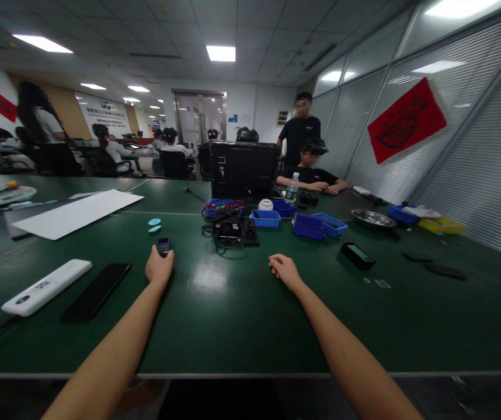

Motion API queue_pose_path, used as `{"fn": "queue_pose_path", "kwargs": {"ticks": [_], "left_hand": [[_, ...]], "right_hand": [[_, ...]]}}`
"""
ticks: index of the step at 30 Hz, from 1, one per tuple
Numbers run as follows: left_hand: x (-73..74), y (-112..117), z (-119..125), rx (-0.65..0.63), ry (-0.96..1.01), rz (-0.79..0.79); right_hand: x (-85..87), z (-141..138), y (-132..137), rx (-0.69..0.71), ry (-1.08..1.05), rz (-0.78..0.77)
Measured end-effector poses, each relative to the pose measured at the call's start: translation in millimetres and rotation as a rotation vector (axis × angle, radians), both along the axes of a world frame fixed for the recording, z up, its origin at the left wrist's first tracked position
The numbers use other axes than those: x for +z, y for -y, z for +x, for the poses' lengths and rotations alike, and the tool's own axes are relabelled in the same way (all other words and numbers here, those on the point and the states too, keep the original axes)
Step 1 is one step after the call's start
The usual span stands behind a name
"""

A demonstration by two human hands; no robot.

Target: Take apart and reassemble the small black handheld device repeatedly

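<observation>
My left hand [159, 268] rests on the green table [215, 326], closed around a small black handheld device [163, 245] with a lighter patch on its face. Its exact kind is too small to tell. Just beyond it lie two small light-blue pieces [155, 222]. To the left of that hand are a black phone-like slab [97, 290] and a long white device [48, 287] with a cable. My right hand [284, 270] lies on the bare tabletop with its fingers curled in, and nothing shows in them.
Ahead stand a black monitor [244, 169], tangled cables [224, 233], a baseball [265, 205], blue trays [265, 219] and a water bottle [292, 188]. A black box [357, 255] and metal bowl [373, 219] sit right. White sheets [79, 214] lie left. Two people are across the table.
</observation>
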State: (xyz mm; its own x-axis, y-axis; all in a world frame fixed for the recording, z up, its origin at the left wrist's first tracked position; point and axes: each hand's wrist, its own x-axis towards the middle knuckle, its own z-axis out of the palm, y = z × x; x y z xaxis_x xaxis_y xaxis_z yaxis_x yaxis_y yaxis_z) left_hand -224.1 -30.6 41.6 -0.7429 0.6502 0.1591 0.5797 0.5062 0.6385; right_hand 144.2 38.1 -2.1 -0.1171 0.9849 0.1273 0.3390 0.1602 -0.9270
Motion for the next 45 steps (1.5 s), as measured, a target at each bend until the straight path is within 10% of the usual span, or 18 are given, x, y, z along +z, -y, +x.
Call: {"fn": "queue_pose_path", "kwargs": {"ticks": [45], "left_hand": [[-34.4,-6,219,-0.822,0.053,0.147]], "right_hand": [[10.0,-9,8,-0.073,0.136,0.125]]}}
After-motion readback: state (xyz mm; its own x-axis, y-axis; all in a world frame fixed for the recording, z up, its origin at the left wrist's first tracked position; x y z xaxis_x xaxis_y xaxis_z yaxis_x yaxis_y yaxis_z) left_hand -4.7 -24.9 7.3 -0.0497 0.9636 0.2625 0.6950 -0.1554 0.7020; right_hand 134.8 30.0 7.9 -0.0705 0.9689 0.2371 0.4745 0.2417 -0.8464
